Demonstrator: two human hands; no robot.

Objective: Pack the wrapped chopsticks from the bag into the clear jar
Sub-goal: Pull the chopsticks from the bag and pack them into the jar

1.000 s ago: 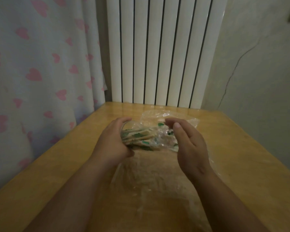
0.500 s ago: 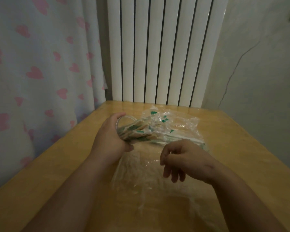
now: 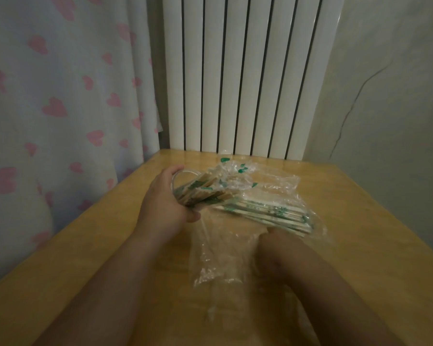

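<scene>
On tan wooden table (image 3: 360, 233), mid-frame. Hard to make out: right hand (image 3: 278, 248) inside crumpled clear plastic bag (image 3: 218, 260), blurred behind film, fingers hidden, so grip unreadable. Round see-through jar (image 3: 185, 174) mostly covered by left hand (image 3: 165, 208), curled tight round it; only rim showing, tipped, mouth toward 2 o'clock. Green-printed wrapped chopsticks (image 3: 205, 192) sticking out of jar toward 2 o'clock. Loose bundle of chopsticks (image 3: 268, 214) in bag, long axis 10 to 4 o'clock, just beyond right thumb. Both forearms cut off at 6 o'clock.
</scene>
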